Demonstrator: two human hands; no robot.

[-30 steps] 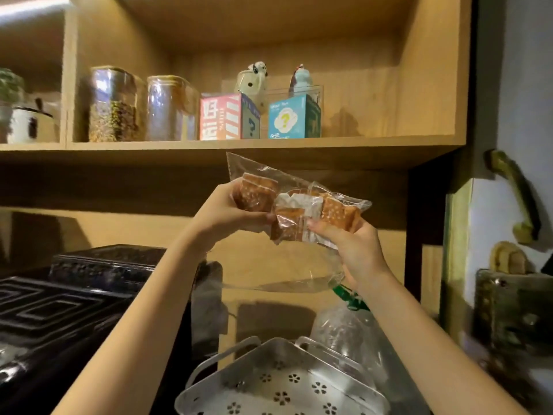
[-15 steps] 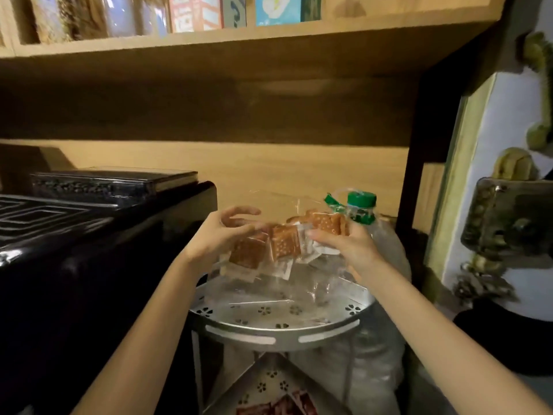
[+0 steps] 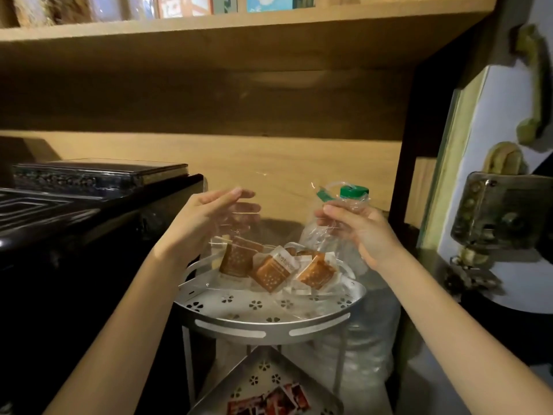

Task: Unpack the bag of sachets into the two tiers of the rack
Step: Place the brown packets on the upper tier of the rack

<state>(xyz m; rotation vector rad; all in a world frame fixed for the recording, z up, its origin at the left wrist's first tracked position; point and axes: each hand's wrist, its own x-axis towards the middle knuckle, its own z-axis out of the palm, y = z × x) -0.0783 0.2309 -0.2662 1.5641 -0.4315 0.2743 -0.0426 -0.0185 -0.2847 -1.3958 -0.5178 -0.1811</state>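
A clear plastic bag (image 3: 321, 235) hangs slack between my two hands above the rack's top tier (image 3: 269, 327), a perforated metal tray. My left hand (image 3: 209, 220) holds the bag's left edge with thumb and nearly straight fingers. My right hand (image 3: 362, 235) pinches the bag's right side. Three brown sachets (image 3: 270, 274) lie on the top tier under the bag; I cannot tell whether film still covers them. The lower tier (image 3: 257, 375) carries red sachets (image 3: 269, 402) at the bottom of the view.
A large clear water bottle with a green cap (image 3: 353, 191) stands right behind the rack. A black appliance (image 3: 89, 235) fills the left side. A wooden shelf (image 3: 239, 34) runs overhead. A white door with a metal lock (image 3: 502, 211) stands at right.
The bag came down from shelf height to the rack. The sachets dropped from between my hands onto the top tier, and my hands moved apart holding the slack bag.
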